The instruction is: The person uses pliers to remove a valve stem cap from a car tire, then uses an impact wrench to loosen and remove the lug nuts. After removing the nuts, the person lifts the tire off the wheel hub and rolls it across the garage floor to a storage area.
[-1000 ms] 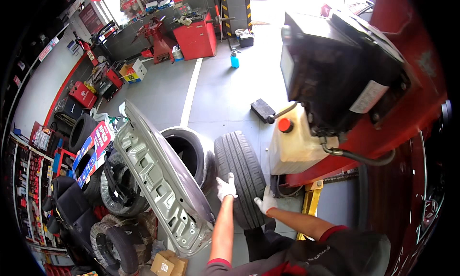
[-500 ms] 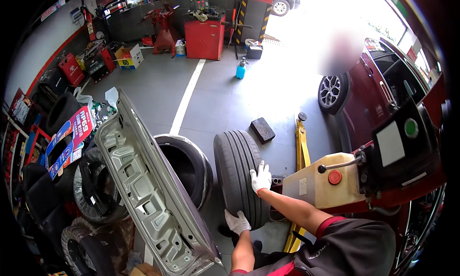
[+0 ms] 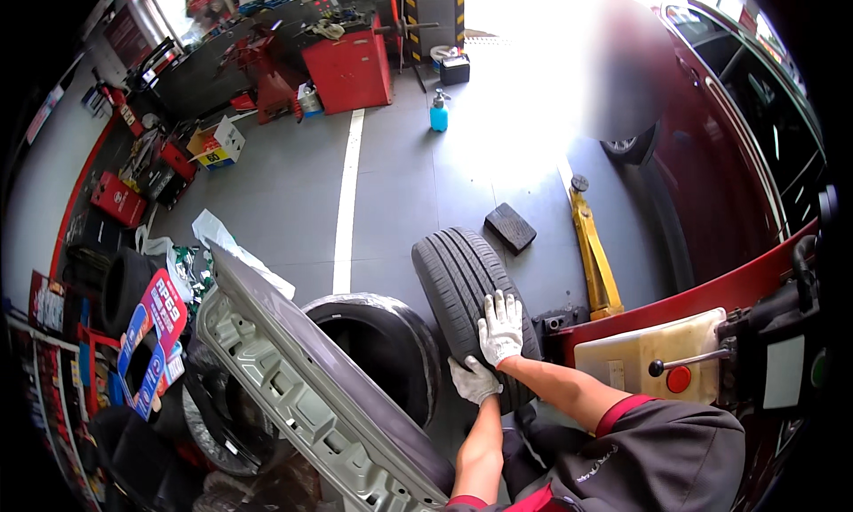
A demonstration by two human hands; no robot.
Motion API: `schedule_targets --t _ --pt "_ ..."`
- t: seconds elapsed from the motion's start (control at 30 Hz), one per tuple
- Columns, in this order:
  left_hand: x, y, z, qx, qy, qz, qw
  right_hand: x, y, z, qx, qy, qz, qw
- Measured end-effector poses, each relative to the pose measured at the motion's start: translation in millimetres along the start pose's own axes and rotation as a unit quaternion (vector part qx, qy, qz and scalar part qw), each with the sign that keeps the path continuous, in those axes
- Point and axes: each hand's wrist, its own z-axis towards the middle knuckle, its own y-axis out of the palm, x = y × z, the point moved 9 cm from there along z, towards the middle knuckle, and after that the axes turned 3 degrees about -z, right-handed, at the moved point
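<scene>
A black tire stands upright on its tread on the grey floor, directly in front of me. White work gloves cover both my hands. My right hand lies flat on the tread, its fingers spread and pointing away from me. Lower on the tread, toward the tire's left edge, rests my left hand, fingers stretched out over the rubber. Neither hand wraps round anything. Left of this tire another tire, partly wrapped in clear film, lies on its side, partly hidden by a grey metal car panel.
A black block lies beyond the tire. To the right are a yellow jack arm, a machine with a cream tank and a dark red car. A blue spray bottle and a red cabinet stand farther off.
My left hand has moved up from the tire's lower side onto its tread, closer to my right hand. The tire now leans differently, and the whole view has shifted.
</scene>
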Motion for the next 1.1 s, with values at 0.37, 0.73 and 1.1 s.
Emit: schedule_targets --t 0.37,0.73,1.1 --pt "54.4 16.0 93.9 0.088 -0.02 0.009 0.996 -54.0 -10.6 124.9 -0.003 -0.026 0.037 0.999" --pt "81.4 28.2 140.5 0.068 -0.204 0.039 0.976 -124.5 21.9 262.8 -0.089 -0.069 0.119 0.986" --pt "173.5 64.3 247.7 0.071 -0.188 0.075 0.977 -136.9 36.6 355.5 0.001 -0.08 0.197 0.977"
